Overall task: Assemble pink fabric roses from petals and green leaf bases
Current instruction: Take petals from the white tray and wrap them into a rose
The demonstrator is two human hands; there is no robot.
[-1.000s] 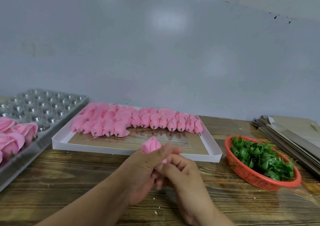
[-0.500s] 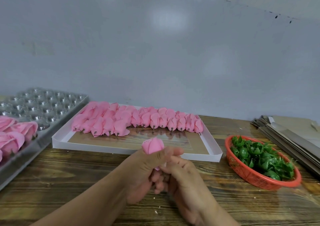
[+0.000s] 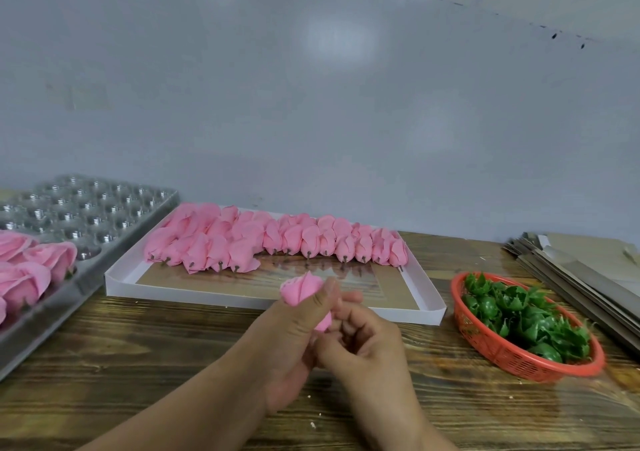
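My left hand point(image 3: 291, 340) grips a pink rosebud point(image 3: 300, 288) above the wooden table, thumb laid across its side. The bud's tip points up and away from me. My right hand point(image 3: 367, 343) is curled against the bud's lower end, fingers bent at its base, which is hidden behind them. Behind the hands, a white shallow box point(image 3: 242, 295) holds rows of pink petal buds point(image 3: 277, 239) with short stems. A red basket point(image 3: 498, 350) of green leaf bases point(image 3: 530, 315) sits to the right.
A metal mould tray point(image 3: 86, 215) at the left carries finished pink roses point(image 3: 31, 270) at its near end. Flat cardboard sheets point(image 3: 588, 270) are stacked at the far right. A grey wall rises behind the table.
The bud has shifted slightly in my left hand while the right hand's fingers worked at its base. Both hands stay in nearly the same spot.
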